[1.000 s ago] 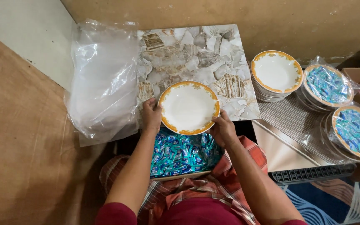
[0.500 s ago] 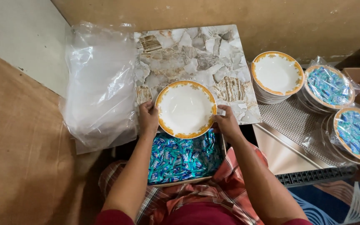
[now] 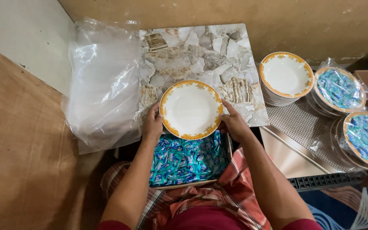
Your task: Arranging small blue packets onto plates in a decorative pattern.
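Head view: left hand point(image 3: 153, 124) and right hand point(image 3: 234, 123), each grip holding white gold-rimmed plate point(image 3: 191, 109) over candy box point(image 3: 188, 159).

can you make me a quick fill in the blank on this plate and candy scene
1. Both hands, left hand and right hand, hold one empty plate with an ______ patterned rim.
2. The box of blue wrapped candies sits on the person's ______.
3. The clear plastic bags lie to the ______ of the held plate.
4. The stack of empty plates stands on the plate's ______ side.

Missing words: orange; lap; left; right
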